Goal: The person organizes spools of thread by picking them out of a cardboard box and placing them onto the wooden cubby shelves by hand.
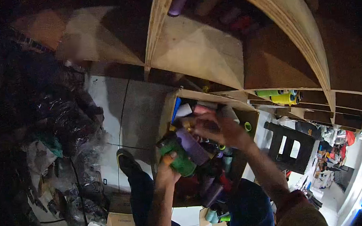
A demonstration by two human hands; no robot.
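My left hand (167,172) is wrapped round a green thread spool (180,158) at the near left side of an open cardboard box (253,115). Right against the green spool lies a purple thread spool (193,148); whether my left hand bears it too, I cannot tell. Over the box, my right hand (224,129) reaches leftward near the purple spool's upper end, its fingers smeared by motion. Inside the box are several more spools, among them a pink one (204,109) and a white one (183,110). Shadow hides much of the box's lower part.
Wooden shelving (197,49) rises ahead, with green and yellow spools (285,97) on a shelf at right. Plastic-wrapped bundles (59,117) crowd the left. A black plastic stool (290,147) stands right of the box. My shoe (127,162) is on the tiled floor.
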